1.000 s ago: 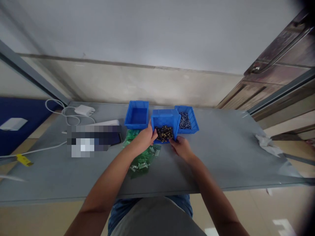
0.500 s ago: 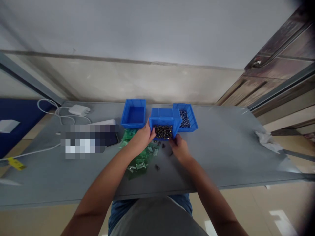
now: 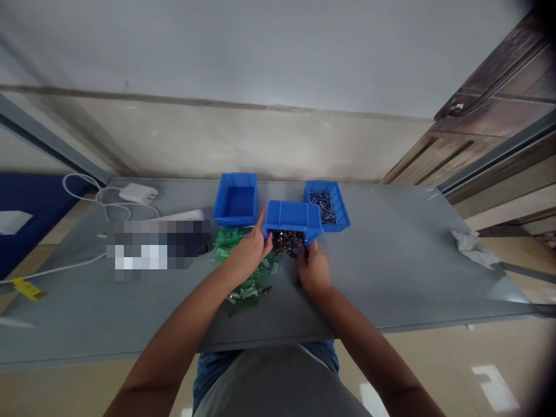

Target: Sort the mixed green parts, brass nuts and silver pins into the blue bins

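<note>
A blue plastic bin [image 3: 292,214] is tipped steeply toward me, its mouth facing down and forward. Small dark and brassy metal parts [image 3: 284,238] lie heaped at its mouth and on the table just below. My left hand [image 3: 252,250] is closed around the bin's left side, thumb at the rim. At the right lower corner, my right hand [image 3: 314,267] has curled fingers against the bin; its fingertips are partly hidden. Beside my left hand, a green plastic bag [image 3: 248,289] with small silvery pieces lies flat, and one loose dark part [image 3: 267,291] rests at its edge.
Behind stand an empty-looking blue bin [image 3: 236,220] and another blue bin [image 3: 343,215] holding silvery screws or pins [image 3: 324,207]. To the left are a white charger [image 3: 138,193], its cable, and a pixelated patch. Crumpled white paper [image 3: 473,248] lies at the right on the grey table [image 3: 399,260].
The held bin has tipped further forward, showing more of its outer base. More metal parts have come out below its mouth. My right hand has moved slightly left.
</note>
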Available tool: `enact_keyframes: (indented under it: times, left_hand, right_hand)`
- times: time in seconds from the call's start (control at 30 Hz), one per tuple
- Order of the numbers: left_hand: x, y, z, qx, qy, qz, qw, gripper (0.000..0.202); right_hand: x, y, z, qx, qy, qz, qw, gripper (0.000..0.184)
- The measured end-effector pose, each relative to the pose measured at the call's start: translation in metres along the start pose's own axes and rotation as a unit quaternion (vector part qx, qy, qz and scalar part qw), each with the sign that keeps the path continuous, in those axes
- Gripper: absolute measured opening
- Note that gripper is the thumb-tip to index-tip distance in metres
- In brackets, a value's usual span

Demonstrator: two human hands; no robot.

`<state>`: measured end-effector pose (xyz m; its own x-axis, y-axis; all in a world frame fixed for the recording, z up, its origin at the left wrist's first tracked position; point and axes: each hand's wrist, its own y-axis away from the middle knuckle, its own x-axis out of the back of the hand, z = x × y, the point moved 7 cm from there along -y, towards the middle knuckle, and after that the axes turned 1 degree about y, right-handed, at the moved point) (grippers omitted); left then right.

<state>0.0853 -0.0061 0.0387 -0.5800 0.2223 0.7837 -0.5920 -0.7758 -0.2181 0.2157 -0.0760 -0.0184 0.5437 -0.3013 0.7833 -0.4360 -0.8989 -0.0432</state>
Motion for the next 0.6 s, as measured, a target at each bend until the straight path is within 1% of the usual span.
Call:
enact_keyframes:
  times: [0.1,0.23,0.47,0.6]
  left_hand:
    - [0.0,0.002,-0.001,0.004,0.019,-0.005,1.0,0.044]
    - [0.001,0.005,-0.002,0.003,0.019,0.004,1.0,0.056]
    - [0.001,0.011,0.002,-0.027,0.037,0.002,0.999,0.061]
    - [0.001,0.017,0.0,-0.027,0.038,-0.003,0.999,0.064]
  right_hand:
    - [0.0,0.001,0.0,0.004,0.015,0.005,1.0,0.028]
    - [0.001,0.002,-0.002,0.013,0.014,0.008,1.0,0.031]
    - [0.003,0.001,-0.001,0.015,0.016,0.021,1.0,0.035]
    - [0.002,0.001,0.002,0.02,0.018,0.029,0.999,0.034]
